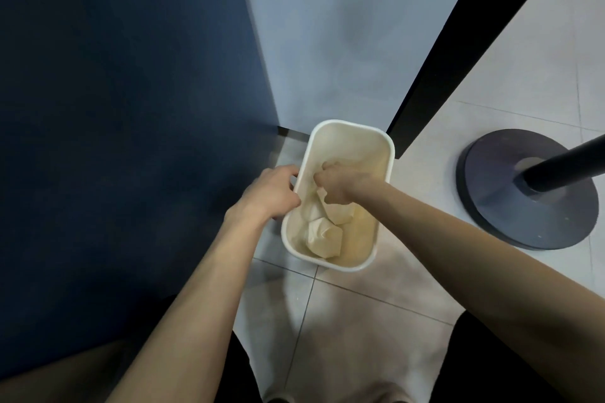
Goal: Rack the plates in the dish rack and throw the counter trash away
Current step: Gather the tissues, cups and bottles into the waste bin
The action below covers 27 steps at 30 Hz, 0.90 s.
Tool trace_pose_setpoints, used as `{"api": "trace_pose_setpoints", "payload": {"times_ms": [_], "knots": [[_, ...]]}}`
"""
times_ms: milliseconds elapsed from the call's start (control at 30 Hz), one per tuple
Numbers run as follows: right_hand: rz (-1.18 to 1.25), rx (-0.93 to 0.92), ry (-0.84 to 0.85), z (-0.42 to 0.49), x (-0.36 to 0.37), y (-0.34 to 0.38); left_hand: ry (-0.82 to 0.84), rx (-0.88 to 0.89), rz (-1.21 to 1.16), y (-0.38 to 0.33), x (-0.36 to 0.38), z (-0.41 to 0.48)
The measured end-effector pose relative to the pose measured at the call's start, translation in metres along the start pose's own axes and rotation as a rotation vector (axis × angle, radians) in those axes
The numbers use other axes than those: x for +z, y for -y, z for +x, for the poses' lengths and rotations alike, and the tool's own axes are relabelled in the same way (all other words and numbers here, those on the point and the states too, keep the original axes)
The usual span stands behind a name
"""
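Waste bin [353, 144]: white, rectangular, rounded corners, on tiled floor at centre.
Contents: crumpled paper napkins [324, 235], cream (heaped toward 6 o'clock).
Left hand [271, 193]: fingers curled over the 9 o'clock rim.
Right hand [337, 186]: inside, fingers curled on one napkin.
Stand base [491, 206]: 3 o'clock.

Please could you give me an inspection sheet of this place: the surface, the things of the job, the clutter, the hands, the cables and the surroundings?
Surface: pale tiled floor; no counter in view.
Job's things: white waste bin stands on the floor; crumpled paper lies inside it. Plates and dish rack: nothing seen.
Clutter: nothing seen.
Hands: left hand grips the bin's left rim; right hand is over the bin's opening, fingers curled; whether it holds paper cannot be told.
Cables: nothing seen.
Surroundings: dark blue panel left; round stand base with black pole right.
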State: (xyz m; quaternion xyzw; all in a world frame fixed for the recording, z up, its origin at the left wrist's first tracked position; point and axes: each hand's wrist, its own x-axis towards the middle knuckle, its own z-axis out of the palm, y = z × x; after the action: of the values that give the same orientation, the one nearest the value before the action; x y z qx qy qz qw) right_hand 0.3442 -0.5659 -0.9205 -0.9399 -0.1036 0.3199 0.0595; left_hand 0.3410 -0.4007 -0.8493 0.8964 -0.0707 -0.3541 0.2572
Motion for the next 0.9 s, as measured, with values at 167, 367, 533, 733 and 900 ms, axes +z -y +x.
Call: {"api": "trace_pose_setpoints", "payload": {"times_ms": [167, 367, 533, 733, 900], "knots": [[0.212, -0.086, -0.150, -0.079, -0.032, 0.008, -0.101, 0.039, -0.075, -0.011, -0.011, -0.054], [0.555, 0.002, -0.202, -0.210, -0.088, 0.041, -0.177, 0.057, -0.210, -0.040, -0.053, -0.171], [0.796, 0.096, -0.325, -0.330, -0.151, 0.087, -0.143, 0.045, -0.275, -0.086, -0.085, -0.284], [0.979, 0.115, -0.405, -0.458, -0.234, 0.136, -0.160, 0.104, -0.236, -0.152, -0.126, -0.403], [1.015, 0.076, -0.416, -0.540, -0.286, 0.171, -0.176, 0.092, -0.211, -0.187, -0.159, -0.481]]}}
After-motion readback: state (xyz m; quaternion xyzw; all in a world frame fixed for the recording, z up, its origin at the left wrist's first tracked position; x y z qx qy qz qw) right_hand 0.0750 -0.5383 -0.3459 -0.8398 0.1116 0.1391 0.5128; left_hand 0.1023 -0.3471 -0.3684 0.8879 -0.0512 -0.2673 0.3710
